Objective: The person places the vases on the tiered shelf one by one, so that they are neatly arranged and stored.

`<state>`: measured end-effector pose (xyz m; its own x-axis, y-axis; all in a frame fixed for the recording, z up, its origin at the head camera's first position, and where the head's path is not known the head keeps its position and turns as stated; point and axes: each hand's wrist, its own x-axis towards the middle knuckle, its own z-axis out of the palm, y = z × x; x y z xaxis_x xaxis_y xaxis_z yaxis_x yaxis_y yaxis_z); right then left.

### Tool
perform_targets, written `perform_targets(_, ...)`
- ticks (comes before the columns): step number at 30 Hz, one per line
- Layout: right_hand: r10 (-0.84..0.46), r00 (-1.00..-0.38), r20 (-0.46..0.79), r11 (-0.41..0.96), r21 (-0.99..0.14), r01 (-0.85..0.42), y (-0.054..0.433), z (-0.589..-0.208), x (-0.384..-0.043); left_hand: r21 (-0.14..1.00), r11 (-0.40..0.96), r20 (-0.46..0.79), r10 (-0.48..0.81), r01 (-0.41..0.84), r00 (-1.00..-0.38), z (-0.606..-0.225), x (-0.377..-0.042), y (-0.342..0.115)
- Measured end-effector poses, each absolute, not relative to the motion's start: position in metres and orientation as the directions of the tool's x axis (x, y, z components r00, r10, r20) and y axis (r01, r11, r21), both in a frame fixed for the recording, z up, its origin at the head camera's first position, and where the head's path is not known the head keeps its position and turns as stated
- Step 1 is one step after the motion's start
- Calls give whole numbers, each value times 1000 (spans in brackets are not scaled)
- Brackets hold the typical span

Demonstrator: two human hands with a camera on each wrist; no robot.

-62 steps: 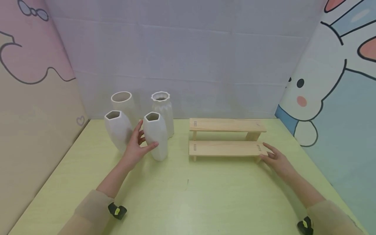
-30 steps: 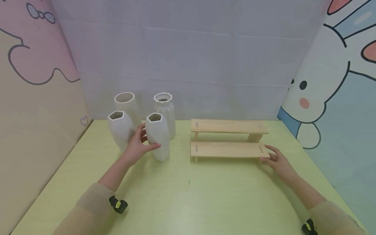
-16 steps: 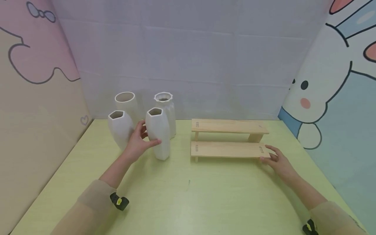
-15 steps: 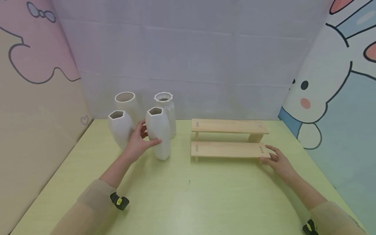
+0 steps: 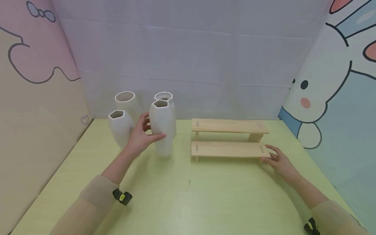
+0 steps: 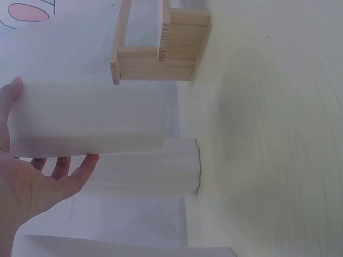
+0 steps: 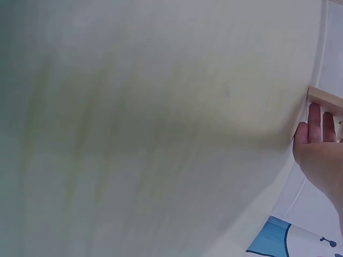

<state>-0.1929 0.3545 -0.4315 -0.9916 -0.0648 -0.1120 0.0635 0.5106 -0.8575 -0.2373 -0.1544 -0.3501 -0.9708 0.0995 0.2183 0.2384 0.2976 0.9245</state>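
Note:
My left hand [image 5: 140,136] grips a white faceted vase [image 5: 161,125] with a five-sided mouth, thumb across its front and fingers round its left side. In the left wrist view the base of this vase [image 6: 107,115] is clear of the table, and a ribbed vase [image 6: 150,171] stands behind it. My right hand [image 5: 279,163] pinches the right end of the lower board of a two-step wooden stand [image 5: 227,149]. The thumb lies at the front corner and the fingers at the end, as the right wrist view also shows at the stand's end [image 7: 324,99].
To the left on the pale yellow table [image 5: 188,202] stand a second faceted white vase [image 5: 118,129] and a round-mouthed white vase [image 5: 127,104]. The ribbed vase's scalloped rim [image 5: 163,95] shows behind the held one. A white cloth wall [image 5: 205,65] closes the back.
The left hand has taken the faceted vase up off the table and a little to the right. The right hand stays at the end of the stand.

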Motion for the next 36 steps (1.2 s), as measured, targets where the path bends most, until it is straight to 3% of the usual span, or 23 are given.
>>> perform_targets(36, -112, -986, -120, 546, -837, 40, 364, -431, -192, 924, 193, 317, 101, 331, -943, -297, -252, -92)
